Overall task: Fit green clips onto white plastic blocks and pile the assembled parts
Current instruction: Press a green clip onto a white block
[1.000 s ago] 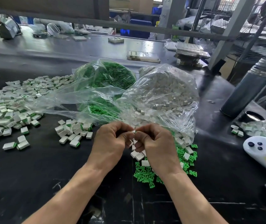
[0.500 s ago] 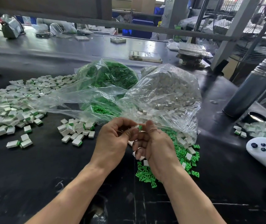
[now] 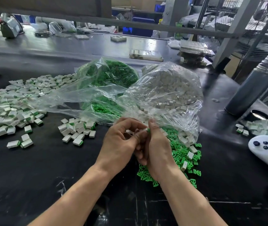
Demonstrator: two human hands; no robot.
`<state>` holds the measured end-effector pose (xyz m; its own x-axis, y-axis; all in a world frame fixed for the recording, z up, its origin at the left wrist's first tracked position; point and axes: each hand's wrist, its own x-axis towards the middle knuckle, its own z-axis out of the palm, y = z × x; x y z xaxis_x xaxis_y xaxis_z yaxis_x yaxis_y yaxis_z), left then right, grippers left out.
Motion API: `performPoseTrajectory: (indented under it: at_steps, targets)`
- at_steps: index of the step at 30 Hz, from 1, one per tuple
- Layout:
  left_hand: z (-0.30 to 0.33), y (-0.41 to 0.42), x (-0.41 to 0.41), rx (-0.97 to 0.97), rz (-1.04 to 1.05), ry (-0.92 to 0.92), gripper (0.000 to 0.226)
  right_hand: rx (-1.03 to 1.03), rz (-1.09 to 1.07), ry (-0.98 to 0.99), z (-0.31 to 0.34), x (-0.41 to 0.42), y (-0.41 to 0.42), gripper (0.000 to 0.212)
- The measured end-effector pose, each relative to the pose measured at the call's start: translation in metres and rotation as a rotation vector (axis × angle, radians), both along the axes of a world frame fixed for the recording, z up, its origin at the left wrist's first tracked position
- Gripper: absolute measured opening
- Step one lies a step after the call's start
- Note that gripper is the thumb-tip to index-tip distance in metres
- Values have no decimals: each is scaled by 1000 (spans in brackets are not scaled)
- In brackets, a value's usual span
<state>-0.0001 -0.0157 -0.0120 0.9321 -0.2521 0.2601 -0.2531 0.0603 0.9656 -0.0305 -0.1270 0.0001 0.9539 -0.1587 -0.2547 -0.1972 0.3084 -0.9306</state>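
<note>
Block (image 3: 145,129) tiny, hard white plastic, near weightless, pinched at my left hand (image 3: 121,141) fingertips; green clip (image 3: 148,130) against it, nipped under right hand (image 3: 156,149) thumb, both hands' fingers curled tight. Smooth faces, judged slippery, so hold by edges. Clip thin, springy-looking, likely bends. Finished parts (image 3: 77,132) heaped just left on black mat (image 3: 48,168)
</note>
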Motion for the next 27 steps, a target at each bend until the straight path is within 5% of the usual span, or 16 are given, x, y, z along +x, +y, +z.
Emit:
performPoseTrajectory:
  at_steps: [27]
  targets:
    - [0,2,1,-78,-77,62,5,-131,-131,-107,0,1,8,70]
